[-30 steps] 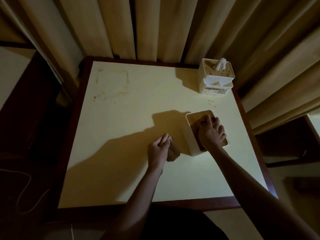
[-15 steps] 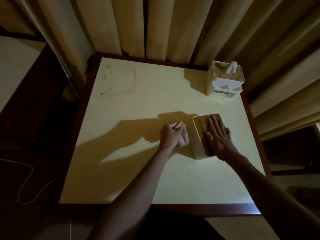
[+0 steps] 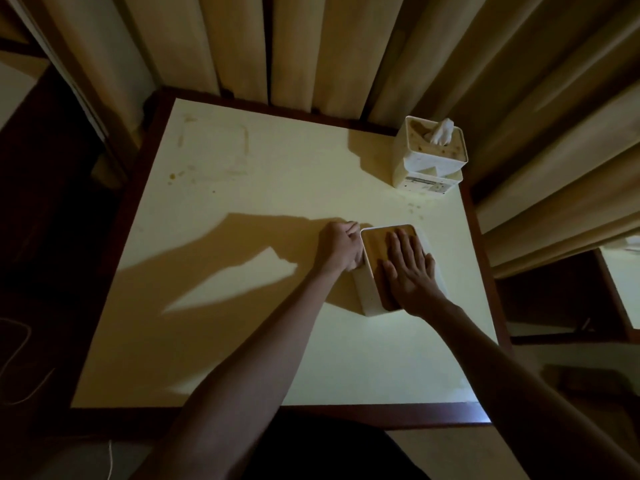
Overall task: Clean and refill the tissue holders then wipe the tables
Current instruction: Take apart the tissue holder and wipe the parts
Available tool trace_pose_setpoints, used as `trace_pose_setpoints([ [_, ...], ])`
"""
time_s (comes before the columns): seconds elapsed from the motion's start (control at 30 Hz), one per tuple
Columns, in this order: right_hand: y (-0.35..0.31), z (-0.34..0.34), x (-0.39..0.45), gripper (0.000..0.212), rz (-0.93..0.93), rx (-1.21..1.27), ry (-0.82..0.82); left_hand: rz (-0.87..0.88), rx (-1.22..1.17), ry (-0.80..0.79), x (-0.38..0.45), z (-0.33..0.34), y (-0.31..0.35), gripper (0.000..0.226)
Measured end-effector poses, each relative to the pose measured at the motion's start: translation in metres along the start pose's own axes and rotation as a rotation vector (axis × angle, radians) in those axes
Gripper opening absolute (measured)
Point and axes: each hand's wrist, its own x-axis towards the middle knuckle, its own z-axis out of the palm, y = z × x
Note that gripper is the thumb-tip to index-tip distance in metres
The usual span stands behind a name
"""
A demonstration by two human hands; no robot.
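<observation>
Holder under a flat palm, near the worktop's right edge.
Right hand lies spread on the holder; left hand, grip curled, touches its left wall; contents unclear.

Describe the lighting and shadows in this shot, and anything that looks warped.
Head view: dim and warm; hard shadows of both arms fall leftward across the table, so the light comes from the right. Left hand and right hand stay sharp at the near holder; the wide lens bows the curtains and table edges.
</observation>
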Motion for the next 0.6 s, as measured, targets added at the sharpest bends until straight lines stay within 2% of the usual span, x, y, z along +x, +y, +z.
trace_pose_setpoints([
  [0.07, 0.0, 0.001, 0.0, 0.081, 0.005, -0.003, -0.001, 0.04, 0.11, 0.032, -0.018, 0.01, -0.001, 0.025],
  [0.17, 0.0, 0.002, 0.001, 0.081, 0.009, 0.001, 0.0, 0.083, 0.222, -0.001, -0.059, 0.034, -0.014, 0.021],
  [0.37, 0.002, 0.001, 0.003, 0.074, 0.009, 0.026, -0.032, 0.066, 0.056, -0.123, -0.104, 0.046, -0.035, 0.025],
  [0.47, 0.003, 0.001, 0.003, 0.078, 0.008, 0.014, -0.017, 0.018, 0.029, -0.121, -0.091, 0.042, -0.034, 0.034],
  [0.6, 0.002, 0.0, 0.003, 0.074, 0.016, 0.019, -0.018, -0.02, -0.005, 0.012, -0.038, 0.029, -0.022, 0.031],
])
